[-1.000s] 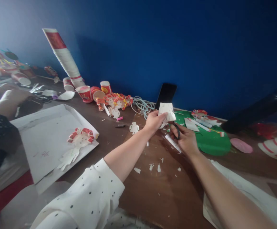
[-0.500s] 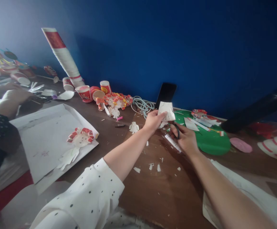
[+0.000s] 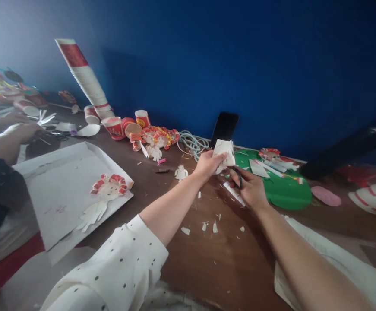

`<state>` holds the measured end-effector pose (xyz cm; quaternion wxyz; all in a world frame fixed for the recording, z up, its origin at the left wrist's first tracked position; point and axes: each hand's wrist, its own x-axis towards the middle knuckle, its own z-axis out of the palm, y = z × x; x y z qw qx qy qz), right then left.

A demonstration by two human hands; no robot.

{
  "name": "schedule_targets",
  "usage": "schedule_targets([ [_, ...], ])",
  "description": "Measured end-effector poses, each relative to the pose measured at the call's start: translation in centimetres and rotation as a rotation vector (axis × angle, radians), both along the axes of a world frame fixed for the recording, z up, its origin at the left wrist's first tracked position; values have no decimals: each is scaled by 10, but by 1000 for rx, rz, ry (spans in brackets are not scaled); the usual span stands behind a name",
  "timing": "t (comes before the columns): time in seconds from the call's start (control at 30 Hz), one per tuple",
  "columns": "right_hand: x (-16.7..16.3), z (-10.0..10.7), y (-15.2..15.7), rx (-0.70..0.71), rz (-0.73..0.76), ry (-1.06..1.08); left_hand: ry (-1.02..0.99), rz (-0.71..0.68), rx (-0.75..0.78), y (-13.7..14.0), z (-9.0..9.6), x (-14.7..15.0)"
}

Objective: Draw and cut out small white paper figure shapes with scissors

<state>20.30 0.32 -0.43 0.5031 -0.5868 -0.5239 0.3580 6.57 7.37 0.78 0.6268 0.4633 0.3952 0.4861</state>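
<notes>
White rectangular paper (image 3: 225,149) with dark drawn lines is up over the brown wooden bench (image 3: 203,263), toward its back edge; I have it pinched in the left hand's (image 3: 208,164) fingers. My right hand (image 3: 251,188) curls its fingers round black-handled scissors (image 3: 238,178), just beside the paper.

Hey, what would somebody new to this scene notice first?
Probably the tall stack of red-and-white cups standing by the blue wall, left of centre. Next, perhaps the bright green sheet beyond the right hand, which grips black-handled scissors. Near those, the left hand holds a white paper piece.
</notes>
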Motion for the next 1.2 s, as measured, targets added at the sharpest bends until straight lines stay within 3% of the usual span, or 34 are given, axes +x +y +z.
schedule_targets([
  [1.2, -3, 7, -1, 24, -24, -40, -58, -19, -37, 0, 4, -1],
])
